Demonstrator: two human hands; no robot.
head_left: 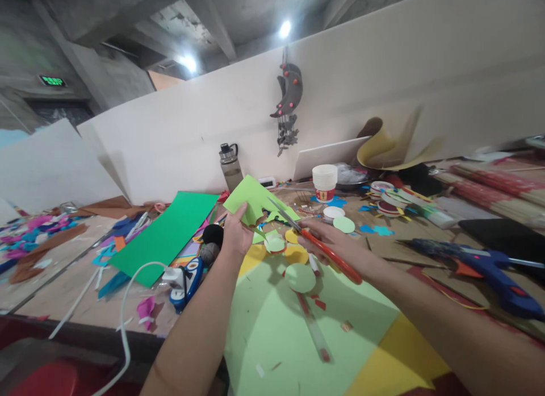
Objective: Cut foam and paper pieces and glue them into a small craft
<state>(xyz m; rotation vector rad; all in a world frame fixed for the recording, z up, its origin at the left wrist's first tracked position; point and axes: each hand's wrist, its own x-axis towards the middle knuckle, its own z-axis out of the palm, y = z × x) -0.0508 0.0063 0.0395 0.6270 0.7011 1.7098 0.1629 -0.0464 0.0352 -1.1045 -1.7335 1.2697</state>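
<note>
My left hand (238,231) pinches a light green sheet of paper (251,194) by its lower edge, which has curved bites cut out of it. In my right hand (321,237) is a pair of scissors (326,248) with orange-red handles. Its blades point up and left, in front of the sheet; whether they touch it I cannot tell. Below the hands, pale green discs (300,278) and yellow discs (296,254) lie on a large pale green sheet (264,322). A clear stick with red ends (313,328) also lies there.
A blue glue gun (489,271) lies at the right. Stacked paper cups (325,183) and a water bottle (230,166) stand at the back. At the left are a dark green sheet (170,231), a blue power strip (186,285) and its white cable (123,328).
</note>
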